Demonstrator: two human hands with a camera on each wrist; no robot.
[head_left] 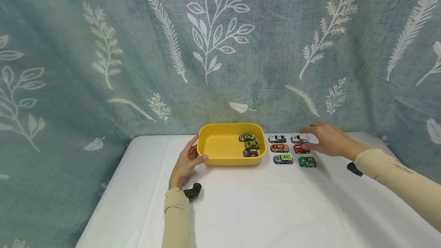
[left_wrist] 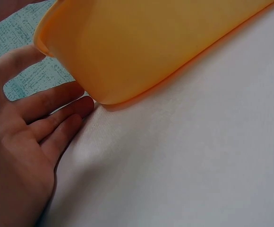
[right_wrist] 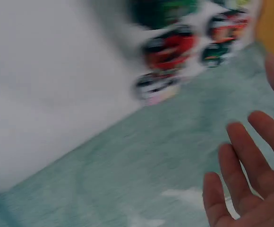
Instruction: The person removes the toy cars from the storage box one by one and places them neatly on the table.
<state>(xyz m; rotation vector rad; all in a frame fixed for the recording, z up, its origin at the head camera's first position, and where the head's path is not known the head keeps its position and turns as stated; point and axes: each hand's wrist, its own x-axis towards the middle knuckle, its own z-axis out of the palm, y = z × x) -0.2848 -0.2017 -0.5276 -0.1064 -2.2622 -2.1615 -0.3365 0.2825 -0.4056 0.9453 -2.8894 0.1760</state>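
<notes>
My left hand (head_left: 183,162) rests against the left end of a yellow tray (head_left: 220,161), its fingers touching the outer wall of the tray (left_wrist: 141,47) in the left wrist view. Inside at the right lie a green toy car (head_left: 247,137), an olive toy car (head_left: 252,145) and a blue toy car (head_left: 250,152). Over the right column of cars reaches my right hand (head_left: 327,139), fingers spread, nearest a white toy car (head_left: 300,139) and a red toy car (head_left: 301,149). The right wrist view is blurred and shows nothing in its fingers.
Beside the tray stand a white-and-green car (head_left: 277,139), an orange car (head_left: 280,148), a blue-and-yellow car (head_left: 283,159) and a green car (head_left: 307,162). A white-covered table (head_left: 248,206) lies under everything. Behind it hangs a leaf-patterned curtain (head_left: 144,68).
</notes>
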